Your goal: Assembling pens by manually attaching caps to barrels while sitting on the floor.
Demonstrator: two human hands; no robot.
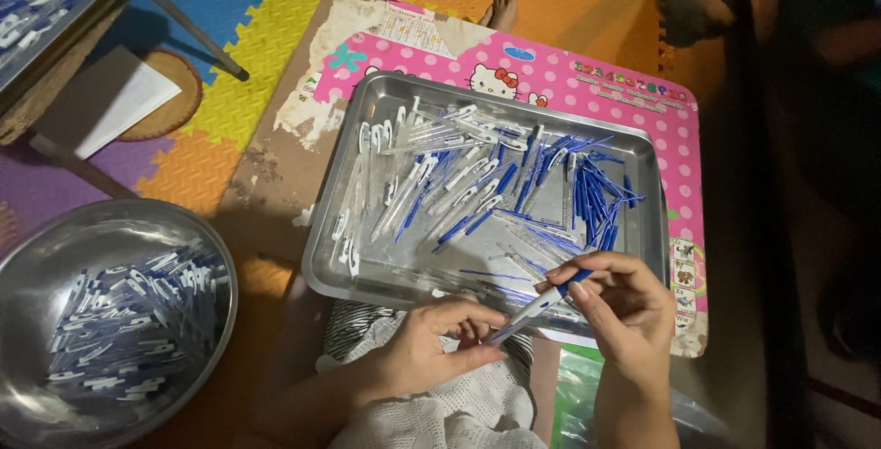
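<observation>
— Where are you now?
— Mid-assembly, it seems: your left hand pinches the pen's tip and your right hand pinches its blue end, just over the tray's near edge.
— Next?
— Likely press both ends together squarely.

My left hand and right hand are bare, with no rings, watch or gloves, and my forearms are uncovered to the frame's edge. My fingernails are short and unpainted. Over my lap lies a white lace-patterned fabric garment, and a black-and-white striped cloth shows just above it.
</observation>
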